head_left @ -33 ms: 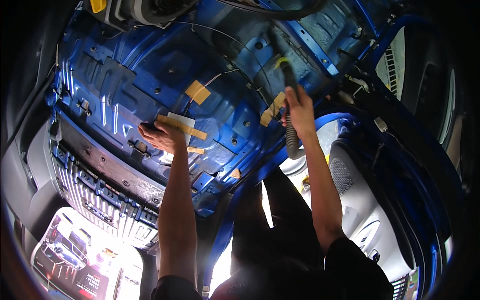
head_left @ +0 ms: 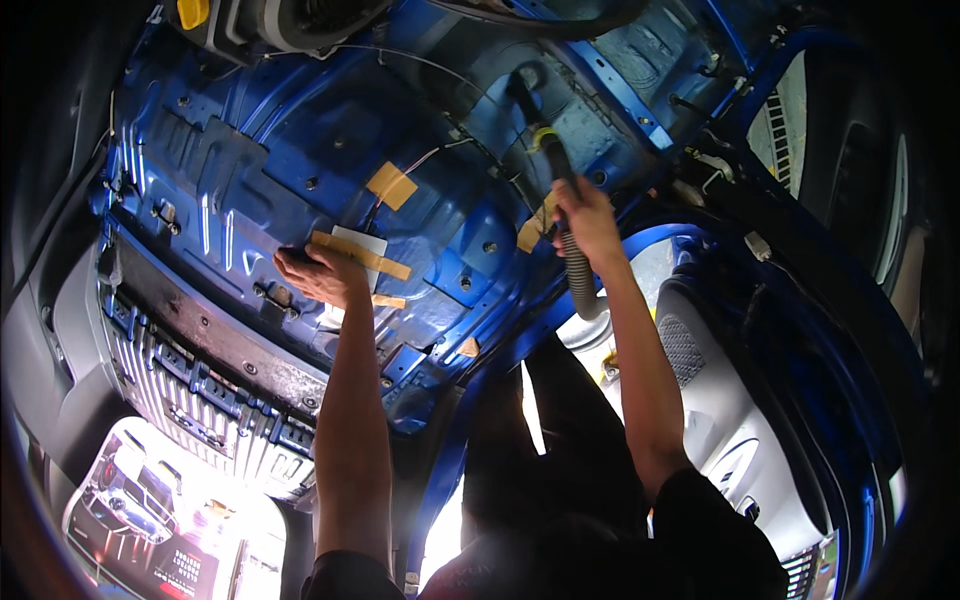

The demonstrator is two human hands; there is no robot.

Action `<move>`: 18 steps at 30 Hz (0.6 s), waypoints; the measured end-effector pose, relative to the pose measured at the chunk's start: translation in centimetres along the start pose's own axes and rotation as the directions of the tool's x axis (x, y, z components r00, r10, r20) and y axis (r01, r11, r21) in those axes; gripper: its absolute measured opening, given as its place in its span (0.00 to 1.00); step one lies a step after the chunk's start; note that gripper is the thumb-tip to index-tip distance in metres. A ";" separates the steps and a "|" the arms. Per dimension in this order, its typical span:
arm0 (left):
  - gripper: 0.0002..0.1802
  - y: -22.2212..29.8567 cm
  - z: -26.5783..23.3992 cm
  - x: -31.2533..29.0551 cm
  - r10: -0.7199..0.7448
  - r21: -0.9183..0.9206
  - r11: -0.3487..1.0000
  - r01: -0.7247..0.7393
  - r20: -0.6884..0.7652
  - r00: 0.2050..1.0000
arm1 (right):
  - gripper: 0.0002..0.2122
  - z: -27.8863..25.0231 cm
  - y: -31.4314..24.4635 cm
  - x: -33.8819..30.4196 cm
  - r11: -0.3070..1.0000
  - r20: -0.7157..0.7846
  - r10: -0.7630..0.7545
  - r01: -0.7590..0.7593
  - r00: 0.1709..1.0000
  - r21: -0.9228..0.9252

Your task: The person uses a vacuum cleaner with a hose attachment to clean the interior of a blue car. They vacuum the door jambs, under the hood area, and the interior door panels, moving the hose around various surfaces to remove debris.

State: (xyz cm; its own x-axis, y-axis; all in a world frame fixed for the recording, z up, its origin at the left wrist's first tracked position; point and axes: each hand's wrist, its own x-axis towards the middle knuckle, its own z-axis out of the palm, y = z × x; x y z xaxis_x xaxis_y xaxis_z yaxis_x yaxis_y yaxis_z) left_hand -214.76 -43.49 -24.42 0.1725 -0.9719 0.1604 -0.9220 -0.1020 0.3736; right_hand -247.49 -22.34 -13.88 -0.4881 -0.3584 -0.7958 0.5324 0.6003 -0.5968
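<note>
Fingers of my right hand (head_left: 590,225) are closed around a vacuum cleaner hose (head_left: 556,155). Its dark nozzle end reaches to the bare blue metal car floor (head_left: 280,165) at the far right, and the ribbed grey part (head_left: 577,278) hangs below my grip. My left hand (head_left: 322,276) lies open on the blue metal, fingers stretched to the left. Beside it is a flat white piece (head_left: 368,246) with a tan tape strip (head_left: 360,255) across it; part of the piece is hidden behind my hand and the tape.
A tan tape patch (head_left: 391,186) holds thin wires on the floor, and another patch (head_left: 537,224) lies near the hose. Bolts and brackets (head_left: 272,299) stick up from the metal. The open car door (head_left: 715,400) stands at the right. A black curved part (head_left: 540,20) crosses the far edge.
The nozzle has swung a little to the left and away from me, with my right hand shifting slightly left. My left hand stays in place on the metal.
</note>
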 end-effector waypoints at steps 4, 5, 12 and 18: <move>0.45 0.1 0.2 0.2 0.008 -0.020 1.000 -0.009 -0.015 1.000 | 0.17 -0.1 0.3 -0.3 0.997 -0.027 -0.076 0.075 0.997 -0.017; 0.45 0.0 0.2 0.1 -0.015 -0.025 1.000 0.014 -0.015 1.000 | 0.17 0.1 0.5 -0.3 0.998 -0.031 -0.060 0.061 0.998 0.005; 0.45 0.0 0.1 0.1 0.013 -0.008 1.000 -0.013 -0.018 1.000 | 0.18 0.8 1.5 -1.0 0.993 -0.055 -0.112 0.113 0.992 0.023; 0.44 0.3 0.1 0.1 -0.025 -0.005 1.000 0.025 -0.010 1.000 | 0.18 1.6 -3.0 0.8 0.985 0.018 -0.165 0.166 0.986 -0.046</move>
State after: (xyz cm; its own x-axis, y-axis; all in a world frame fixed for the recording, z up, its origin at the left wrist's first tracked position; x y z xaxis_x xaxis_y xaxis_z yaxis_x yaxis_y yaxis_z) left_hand -215.06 -43.63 -24.34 0.1993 -0.9667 0.1604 -0.9155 -0.1253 0.3823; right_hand -248.41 -25.55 -12.92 -0.5571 -0.4651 -0.6880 0.4117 0.5648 -0.7152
